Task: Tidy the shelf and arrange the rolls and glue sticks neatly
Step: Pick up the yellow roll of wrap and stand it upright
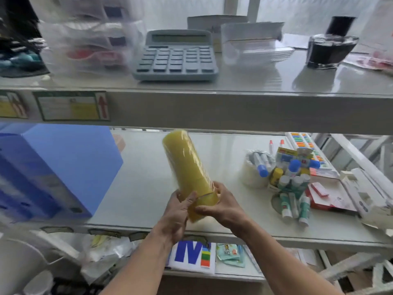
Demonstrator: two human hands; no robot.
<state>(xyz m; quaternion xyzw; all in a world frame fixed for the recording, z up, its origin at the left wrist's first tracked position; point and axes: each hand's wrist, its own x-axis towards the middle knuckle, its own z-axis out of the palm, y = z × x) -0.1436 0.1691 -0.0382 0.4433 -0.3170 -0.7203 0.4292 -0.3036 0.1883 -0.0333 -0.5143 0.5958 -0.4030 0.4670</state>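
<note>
A long yellow stack of tape rolls (pixel 187 165) wrapped in clear film is held tilted over the middle shelf (pixel 148 188), its top leaning back and left. My left hand (pixel 180 209) grips its lower end from the left. My right hand (pixel 219 205) grips the same end from the right. Several glue sticks (pixel 293 196) with white and green bodies lie in a loose heap at the right of the shelf. Beside them a white roll (pixel 253 177) holds blue-capped sticks (pixel 262 171).
A blue box (pixel 63 167) fills the shelf's left side. Red packets (pixel 321 192) and white boxes (pixel 365 194) crowd the far right. On the upper shelf stand a grey calculator (pixel 176 56), clear plastic packs (pixel 85 43) and a dark ink jar (pixel 329 50).
</note>
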